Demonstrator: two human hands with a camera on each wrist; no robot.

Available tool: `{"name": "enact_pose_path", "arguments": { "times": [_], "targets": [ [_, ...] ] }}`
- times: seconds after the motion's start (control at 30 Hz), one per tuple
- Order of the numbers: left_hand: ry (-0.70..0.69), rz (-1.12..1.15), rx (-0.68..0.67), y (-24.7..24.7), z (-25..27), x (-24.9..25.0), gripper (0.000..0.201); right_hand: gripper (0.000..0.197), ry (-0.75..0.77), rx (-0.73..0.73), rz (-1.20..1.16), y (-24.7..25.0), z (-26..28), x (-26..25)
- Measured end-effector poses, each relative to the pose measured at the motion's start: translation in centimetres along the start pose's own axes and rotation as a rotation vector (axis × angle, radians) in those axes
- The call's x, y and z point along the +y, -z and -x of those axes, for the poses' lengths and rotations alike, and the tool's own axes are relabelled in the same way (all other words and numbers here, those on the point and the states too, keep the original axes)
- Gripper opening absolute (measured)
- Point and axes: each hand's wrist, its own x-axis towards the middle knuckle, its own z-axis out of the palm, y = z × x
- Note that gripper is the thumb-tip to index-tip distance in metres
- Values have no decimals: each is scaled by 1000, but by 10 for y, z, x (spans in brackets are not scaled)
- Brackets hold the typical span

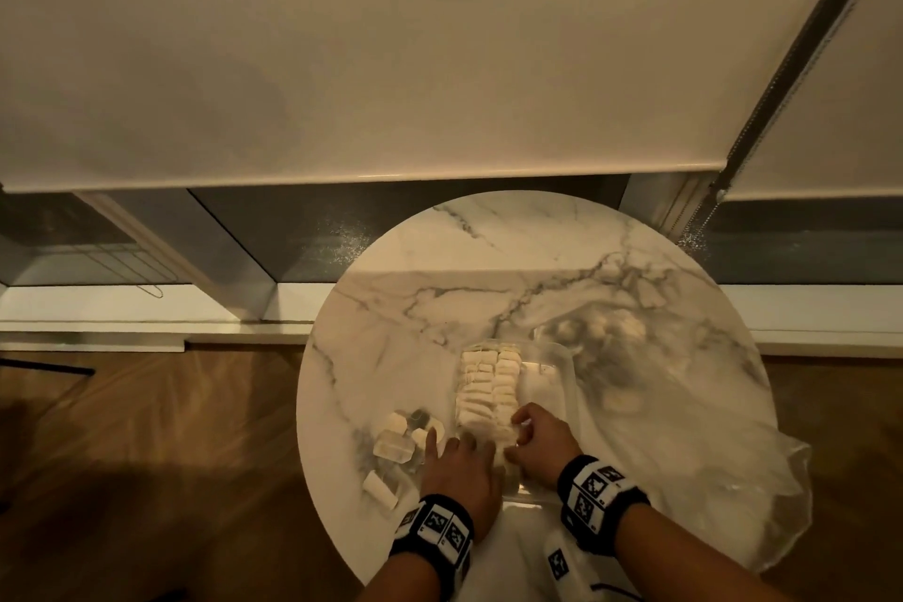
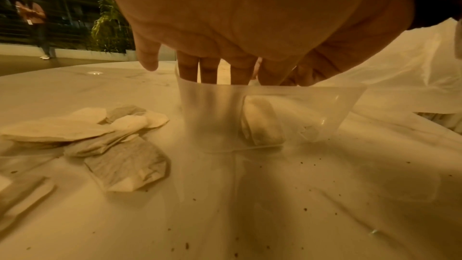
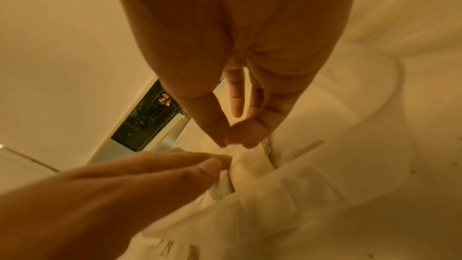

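A clear plastic container (image 1: 562, 386) stands on the round marble table (image 1: 488, 269) and holds two rows of upright tea bags (image 1: 488, 386). My right hand (image 1: 519, 436) reaches into its near end, and its thumb and forefinger (image 3: 235, 137) pinch the top of a tea bag (image 3: 246, 165). My left hand (image 1: 457, 447) lies beside it with straight fingers (image 2: 207, 70) dipped behind the container's near wall (image 2: 312, 110), against the bags. Several loose tea bags (image 1: 396, 442) lie on the table to the left of that hand, also in the left wrist view (image 2: 100, 133).
A crumpled clear plastic bag (image 1: 708, 469) covers the table's right side. A white device with a marker (image 1: 562, 562) sits at the front edge. Tea crumbs (image 2: 307, 209) speckle the marble. Wooden floor (image 1: 146, 430) surrounds the table, with a window and blinds behind.
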Motion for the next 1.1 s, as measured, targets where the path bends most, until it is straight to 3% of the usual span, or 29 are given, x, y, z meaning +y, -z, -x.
{"name": "enact_pose_path", "arguments": {
  "times": [0.27,0.4,0.57,0.8,0.9,0.97,1.1],
  "targets": [
    [45,-53,-42,-7,-9,1,60,42,-57,-10,247,-1,2,4],
    [39,-38,-27,-6,-6,4,61,29,-81,3,275,-2,0,4],
    [35,3,-11,-5,-4,6,48,14,-91,9,283,-11,-5,6],
    [1,39,2,-6,0,2,44,12,-89,63,249,-17,-6,10],
    [-63,110,100,-4,6,-5,36,13,-75,69,216,-16,-5,10],
    [-89,246,233,-4,10,-14,28,17,-72,75,198,-14,-3,9],
    [49,504,460,-12,20,-47,28,15,-57,93,153,-12,-2,10]
  ]
}}
